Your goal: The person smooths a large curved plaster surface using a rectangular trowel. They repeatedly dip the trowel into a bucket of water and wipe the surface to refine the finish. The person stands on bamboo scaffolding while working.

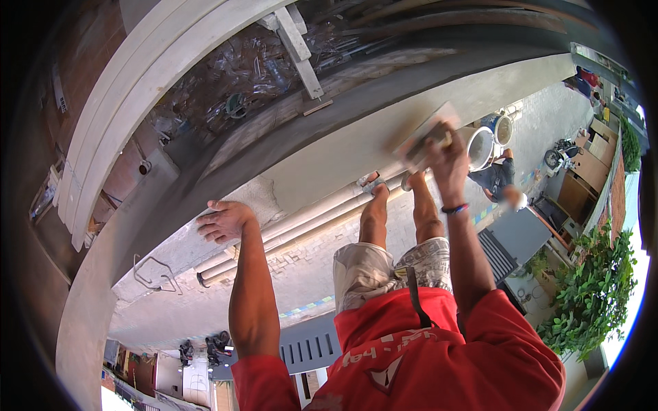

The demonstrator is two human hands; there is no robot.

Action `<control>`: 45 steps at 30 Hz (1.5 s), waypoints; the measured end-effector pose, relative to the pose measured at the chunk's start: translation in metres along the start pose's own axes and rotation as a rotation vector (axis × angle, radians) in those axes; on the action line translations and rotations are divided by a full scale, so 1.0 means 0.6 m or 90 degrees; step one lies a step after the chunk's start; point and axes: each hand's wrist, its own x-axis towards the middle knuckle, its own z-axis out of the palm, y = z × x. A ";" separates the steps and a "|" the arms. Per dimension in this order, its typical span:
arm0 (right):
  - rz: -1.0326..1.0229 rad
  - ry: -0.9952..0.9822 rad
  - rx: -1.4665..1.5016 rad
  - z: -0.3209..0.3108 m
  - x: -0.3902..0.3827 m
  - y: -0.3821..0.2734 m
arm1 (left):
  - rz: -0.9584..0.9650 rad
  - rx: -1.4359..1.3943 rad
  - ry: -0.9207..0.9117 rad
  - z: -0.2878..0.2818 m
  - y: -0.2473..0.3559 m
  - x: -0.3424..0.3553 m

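Observation:
My right hand (449, 164) is closed around the handle of a plastering float (426, 131), which is blurred by motion. The float is over the smooth grey plastered face (336, 168) of a long ledge. Farther left, my left hand (227, 222) lies with fingers spread on the ledge, beside a rougher, lighter patch of plaster (253, 195). Nothing shows in that hand. My bare feet or sandals (373, 183) stand near the ledge's lower edge, below the float.
Long pipes or poles (308, 220) run along the ledge. A bent metal rod (156, 274) sticks out at its left end. Down to the right are a white bucket (480, 147), another bucket (504, 128), a person in dark clothes (492, 179) and a motorbike (562, 154).

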 end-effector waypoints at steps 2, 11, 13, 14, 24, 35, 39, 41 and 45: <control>0.043 0.057 -0.140 -0.042 0.097 0.053 | 0.006 -0.005 -0.006 -0.001 0.006 -0.001; 0.197 -0.046 -0.012 0.042 0.061 0.026 | -0.008 -0.011 -0.020 -0.011 0.005 -0.005; 0.215 -0.096 0.022 0.092 -0.009 0.000 | -0.008 -0.019 -0.017 -0.015 0.008 -0.004; 0.177 -0.094 -0.052 0.132 -0.048 0.022 | -0.004 -0.022 -0.016 -0.018 0.012 -0.005; 0.081 -0.224 0.089 0.081 -0.164 -0.076 | -0.014 -0.021 -0.014 -0.006 -0.002 -0.003; 0.166 -0.059 0.013 0.083 0.021 0.016 | -0.004 -0.025 -0.009 -0.006 0.008 -0.003; 0.108 -0.169 -0.066 0.189 -0.134 -0.058 | -0.009 -0.028 -0.001 -0.008 0.003 -0.006; 0.171 -0.316 -0.057 0.228 -0.235 -0.109 | -0.004 -0.017 0.009 0.006 0.001 -0.002; -0.001 -0.477 -0.011 0.205 -0.340 -0.128 | -0.006 -0.008 0.003 0.000 0.005 -0.002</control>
